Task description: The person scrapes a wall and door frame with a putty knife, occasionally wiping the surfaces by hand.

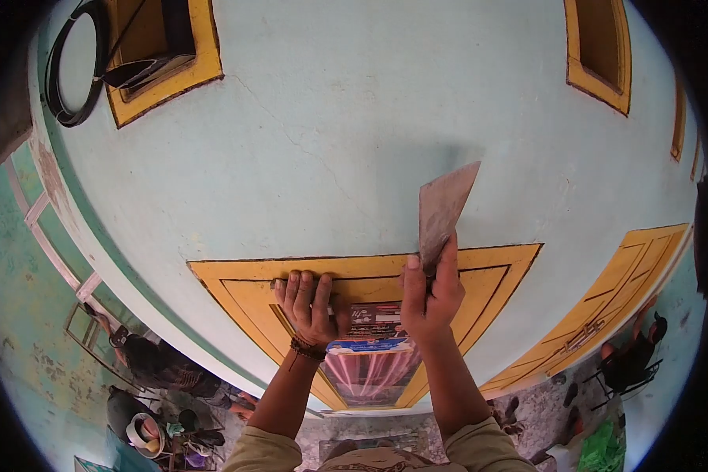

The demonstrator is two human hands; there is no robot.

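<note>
Raised in front of a pale blue wall [307,181], my right hand [433,295] grips a flat metal scraper [446,203] by its lower end, with the wide blade pointing up. My left hand [308,308] rests on the upper part of a yellow door frame [236,270], its fingers bent over the frame's ledge and no object visible in it. A bracelet circles the left wrist. Thin cracks run down the wall above the left hand. Below and between my hands are printed posters [374,321] and a pink striped curtain [374,374].
Yellow-framed openings [208,39] are at the top, with a black cable coil [55,71] at the left. A yellow door [598,303] stands right. One person [169,366] is at lower left, another [628,358] at lower right. Pots [146,434] and green plastic [603,448] lie below.
</note>
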